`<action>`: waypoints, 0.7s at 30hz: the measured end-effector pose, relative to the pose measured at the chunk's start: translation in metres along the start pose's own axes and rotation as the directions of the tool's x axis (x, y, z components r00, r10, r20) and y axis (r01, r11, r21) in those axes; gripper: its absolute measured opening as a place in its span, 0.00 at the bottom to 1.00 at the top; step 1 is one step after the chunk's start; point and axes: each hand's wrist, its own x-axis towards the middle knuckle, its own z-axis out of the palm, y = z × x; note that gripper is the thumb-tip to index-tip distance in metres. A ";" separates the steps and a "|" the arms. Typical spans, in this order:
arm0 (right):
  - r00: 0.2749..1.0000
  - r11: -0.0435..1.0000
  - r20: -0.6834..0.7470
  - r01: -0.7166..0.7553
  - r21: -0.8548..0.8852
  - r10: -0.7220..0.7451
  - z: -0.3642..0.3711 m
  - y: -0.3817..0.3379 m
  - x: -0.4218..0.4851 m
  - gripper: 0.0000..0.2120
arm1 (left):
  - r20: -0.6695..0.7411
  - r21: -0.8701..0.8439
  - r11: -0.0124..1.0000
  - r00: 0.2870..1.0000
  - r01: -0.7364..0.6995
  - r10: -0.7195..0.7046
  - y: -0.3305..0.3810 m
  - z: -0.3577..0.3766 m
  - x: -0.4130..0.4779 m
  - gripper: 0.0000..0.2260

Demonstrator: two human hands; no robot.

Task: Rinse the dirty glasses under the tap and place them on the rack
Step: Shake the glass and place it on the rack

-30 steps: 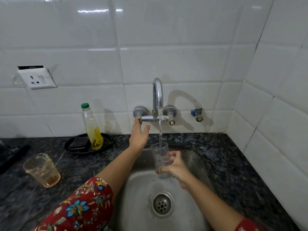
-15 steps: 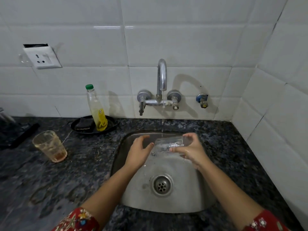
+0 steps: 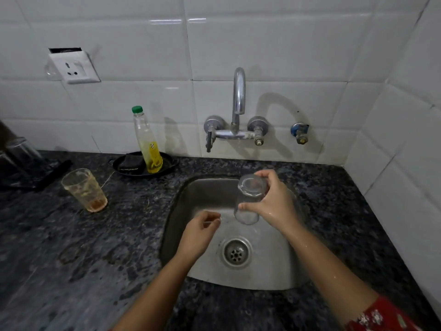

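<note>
Head view: the right hand [image 3: 274, 206] is closed round a clear drinking glass [image 3: 249, 199], held upside down over the steel sink [image 3: 274, 278], mouth toward the drain [image 3: 236, 252]; the left hand [image 3: 199, 232] hovers just beside it, fingers loosely curled, holding nothing; no stream shows at the tap [image 3: 239, 91]. The step looks like draining the rinsed glass; next it wants carrying left to the dark rack [image 3: 31, 173], past the dirty glass [image 3: 83, 189] waiting on the granite counter [image 3: 95, 259].
</note>
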 end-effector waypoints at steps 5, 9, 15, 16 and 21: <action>0.981 0.940 -0.059 -0.160 0.302 0.186 0.020 -0.001 -0.003 0.36 | -0.018 -0.167 0.983 0.997 0.069 -0.073 0.007 -0.024 0.000 0.06; 0.889 0.540 0.107 -0.362 0.760 0.446 0.051 -0.024 0.008 0.34 | -0.051 -0.563 0.815 0.979 0.134 -0.196 0.022 -0.076 0.010 0.08; 0.770 0.041 0.470 -0.537 0.843 0.432 0.146 -0.114 0.030 0.07 | -0.172 -0.710 0.704 0.967 0.009 -0.186 0.022 -0.206 0.031 0.09; 0.766 0.017 0.487 -0.543 0.840 0.420 0.167 -0.131 0.034 0.05 | -0.195 -0.702 0.712 0.964 -0.008 -0.182 0.018 -0.231 0.033 0.09; 0.766 0.046 0.508 -0.568 0.822 0.393 0.272 -0.218 0.058 0.06 | -0.328 -0.636 0.768 0.927 -0.076 -0.181 -0.021 -0.354 0.036 0.09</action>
